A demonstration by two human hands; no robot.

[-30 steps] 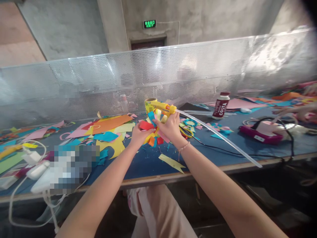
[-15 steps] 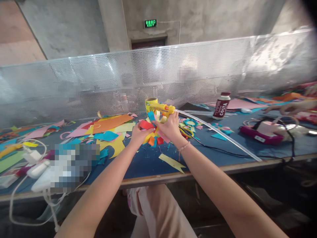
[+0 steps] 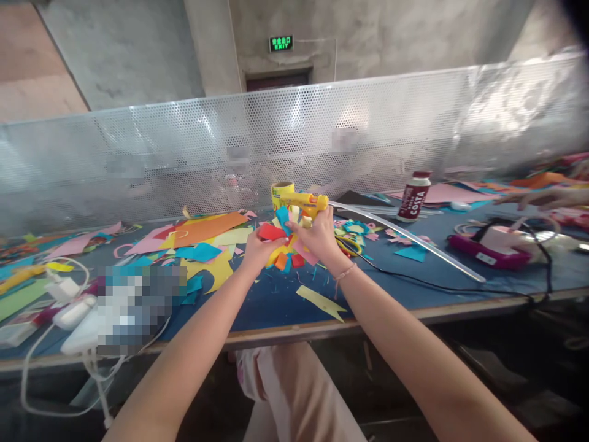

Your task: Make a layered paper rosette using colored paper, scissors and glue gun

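Observation:
My left hand (image 3: 256, 250) is closed on a red paper strip (image 3: 272, 232) at the edge of a many-coloured paper craft (image 3: 298, 261) with orange, blue, yellow and pink pieces. My right hand (image 3: 321, 238) is wrapped round a yellow glue gun (image 3: 302, 200), its nozzle pointing left above the craft. A long clear glue stick (image 3: 405, 232) juts from the gun's back and slopes down to the right. The right thumb reaches to the craft beside a blue strip (image 3: 283, 218). My fingers hide part of the craft.
A yellow tape roll (image 3: 281, 191) stands behind the gun. Paper scraps (image 3: 207, 228) cover the left of the blue table (image 3: 271, 310). At the right are a Costa bottle (image 3: 413, 196), a purple power strip (image 3: 488, 250), a black cord (image 3: 414, 281) and another person's hand (image 3: 536, 197).
The glue gun has tipped slightly, so the far end of its glue stick is higher. Both hands stay at the craft, and the left keeps the red strip.

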